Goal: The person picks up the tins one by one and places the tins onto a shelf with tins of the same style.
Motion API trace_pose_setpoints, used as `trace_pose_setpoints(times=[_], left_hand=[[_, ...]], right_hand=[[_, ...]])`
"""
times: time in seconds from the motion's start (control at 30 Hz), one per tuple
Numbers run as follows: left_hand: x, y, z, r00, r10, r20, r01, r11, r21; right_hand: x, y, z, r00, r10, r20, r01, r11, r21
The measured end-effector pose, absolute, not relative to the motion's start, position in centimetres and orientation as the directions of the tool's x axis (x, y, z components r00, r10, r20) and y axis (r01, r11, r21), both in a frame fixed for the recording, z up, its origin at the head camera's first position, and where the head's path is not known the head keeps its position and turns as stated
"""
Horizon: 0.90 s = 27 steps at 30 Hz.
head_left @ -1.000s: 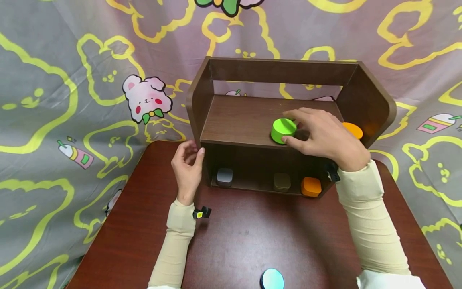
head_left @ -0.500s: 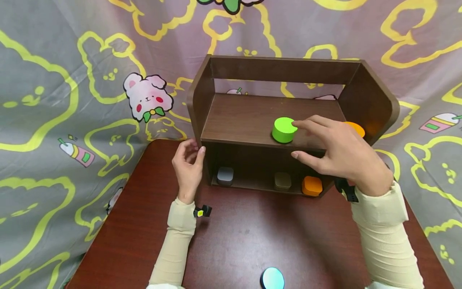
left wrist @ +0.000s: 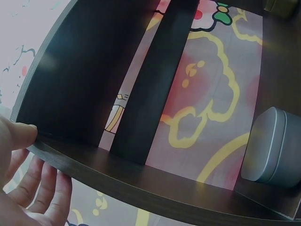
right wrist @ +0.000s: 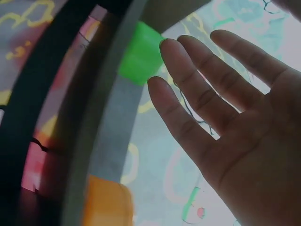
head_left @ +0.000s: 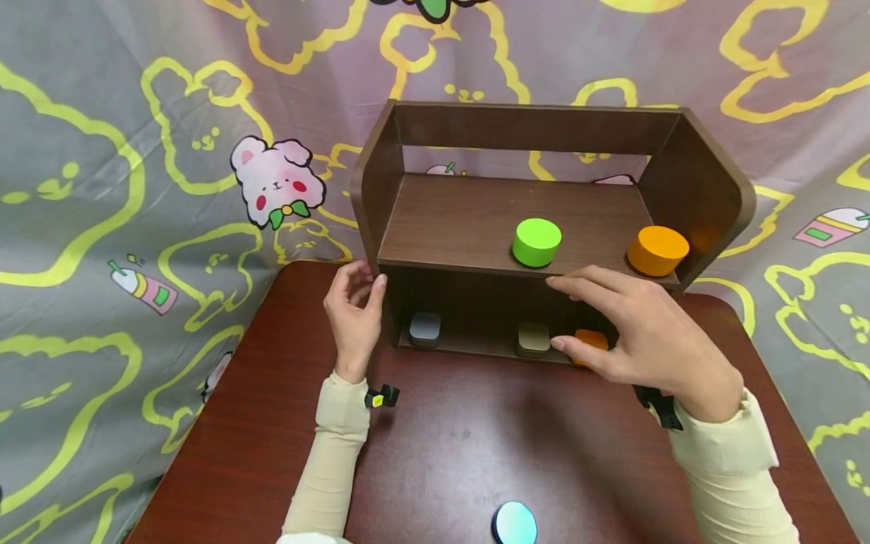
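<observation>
My left hand [head_left: 353, 317] pinches the left side panel of a dark brown two-tier wooden shelf [head_left: 448, 219]; in the left wrist view its thumb and fingers [left wrist: 40, 188] lie on either side of the panel edge. In front of the shelf hovers my right hand [head_left: 639, 340], empty, fingers [right wrist: 197, 99] extended and spread from the thumb. Above its fingertips, a round green tin [head_left: 537, 243] sits at the front edge of the upper board. A round orange tin [head_left: 658, 251] stands right of it. My right hand partly covers a squarish orange tin [head_left: 590, 344] on the lower level.
The lower level also holds a silver square tin [head_left: 424, 330] at left and a dull gold one [head_left: 533, 340]. A round light-blue-topped tin [head_left: 514, 523] stands on the reddish-brown table [head_left: 435, 446] near me. A patterned curtain [head_left: 204, 189] hangs behind.
My right hand has let go of the green tin and drawn back, down and to the right, uncovering the round orange tin. The green tin stays on the upper board; my left hand keeps its place.
</observation>
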State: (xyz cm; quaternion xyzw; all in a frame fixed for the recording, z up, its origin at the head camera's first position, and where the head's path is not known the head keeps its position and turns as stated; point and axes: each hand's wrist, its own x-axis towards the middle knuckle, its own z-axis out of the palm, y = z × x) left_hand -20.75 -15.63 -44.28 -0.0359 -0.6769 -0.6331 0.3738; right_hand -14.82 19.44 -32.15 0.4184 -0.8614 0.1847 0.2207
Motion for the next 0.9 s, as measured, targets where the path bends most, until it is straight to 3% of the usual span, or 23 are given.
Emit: trace_pose_setpoints(times=[0.9], left_hand=[[-21.3,-16.3,-45.3,-0.701,-0.404,0.588,0.553,0.214,0.805]], right_hand=[[-12.1,17.2,-43.0,-0.577,-0.707,0.409,-0.814,0.538,-0.220]])
